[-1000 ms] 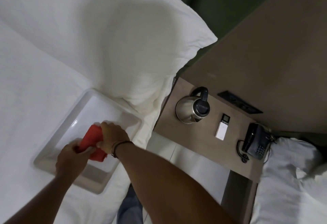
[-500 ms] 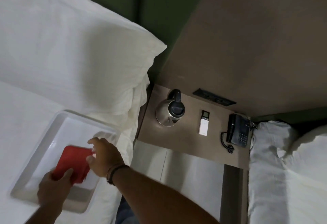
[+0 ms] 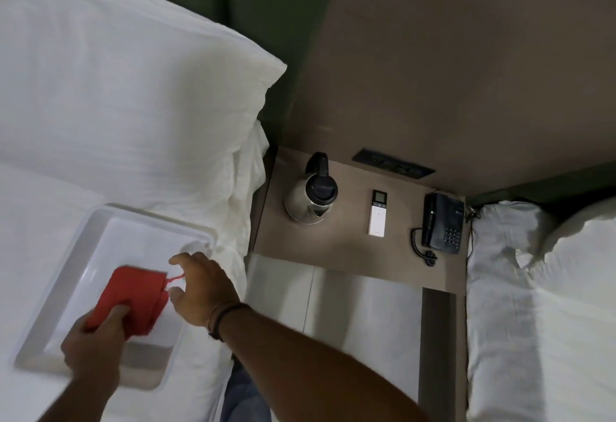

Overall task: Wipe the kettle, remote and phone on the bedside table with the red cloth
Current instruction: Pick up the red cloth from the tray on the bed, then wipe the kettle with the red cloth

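Note:
A folded red cloth [image 3: 135, 295] lies over the white tray [image 3: 100, 221] on the bed at lower left. My left hand [image 3: 95, 345] grips the cloth's near end. Just right of the cloth, my right hand [image 3: 200, 288] hovers with fingers spread, close to a loose red thread. On the brown bedside table [image 3: 333, 251] stand a steel kettle [image 3: 311, 200] with a black lid and handle, a white remote [image 3: 377, 212] and a black corded phone [image 3: 443, 223], left to right. Both hands are well left of the table.
A large white pillow [image 3: 126, 101] fills the upper left. Another white bed [image 3: 540, 305] borders the table on the right. A dark socket panel [image 3: 393, 165] sits on the wall behind the table. White floor [image 3: 333, 315] lies in front of it.
The view has swung right, bringing the bedside table toward the centre. My right hand has let go of the cloth and opened; my left hand keeps its hold.

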